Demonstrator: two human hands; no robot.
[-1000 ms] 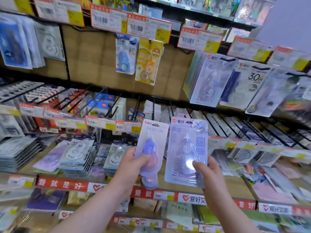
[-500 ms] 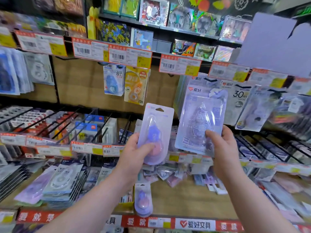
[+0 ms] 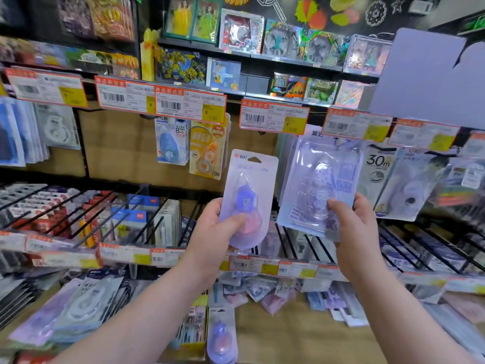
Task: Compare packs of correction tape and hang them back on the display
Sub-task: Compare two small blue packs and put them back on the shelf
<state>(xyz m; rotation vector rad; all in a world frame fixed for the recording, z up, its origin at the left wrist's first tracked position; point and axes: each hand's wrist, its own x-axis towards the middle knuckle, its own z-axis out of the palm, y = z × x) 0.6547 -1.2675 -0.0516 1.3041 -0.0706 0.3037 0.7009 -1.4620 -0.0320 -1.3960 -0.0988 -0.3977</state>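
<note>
My left thumb presses on the front of the narrow pack, over the pink lower end of the tape roller inside. The other fingers of my left hand curl behind the card, so I pinch it by its bottom half. It stands nearly upright in the middle of the frame, and the hang hole at its top is free. The purple part of the roller reads 15m.

My right thumb lies on the clear blister of the wide pack. The fingers of my right hand wrap round its right edge, gripping it low down. This pack is just right of the narrow one, with a gap showing between them, and it sits a bit higher. Its print is too blurred to read. Its top reaches the row of price tags across the upper half of the frame.

Behind the wide pack, at right, more packs hang in a stack, among them a white pack marked 30m. Left of centre, a blue pack and an orange pack hang against the brown back board. Wire hooks with stock run along the left middle. Boxed toys fill the top shelf. At bottom centre a loose pack lies by the wooden shelf.
</note>
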